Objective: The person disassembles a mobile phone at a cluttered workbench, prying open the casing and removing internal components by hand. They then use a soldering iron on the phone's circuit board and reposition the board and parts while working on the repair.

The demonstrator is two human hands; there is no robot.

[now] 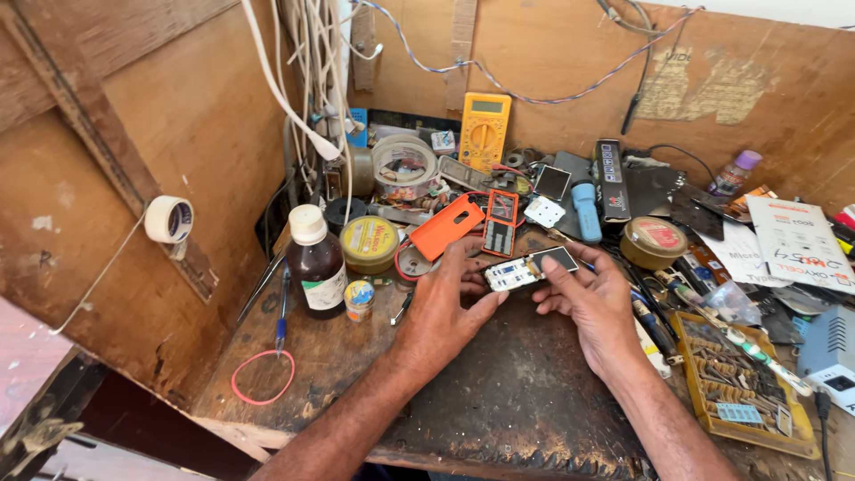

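Both hands, left hand (pixel 443 307) and right hand (pixel 583 298), close their grip on an opened phone (pixel 532 268) above the cluttered bench (pixel 499 401); steady support looks wise.

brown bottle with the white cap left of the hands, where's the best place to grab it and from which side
Take the brown bottle around its body, just under the white cap, coming from the front left. It stands upright, and that side is open bench, while a yellow tin and a small jar crowd its right. The left hand is nearest, though it now holds the opened phone.
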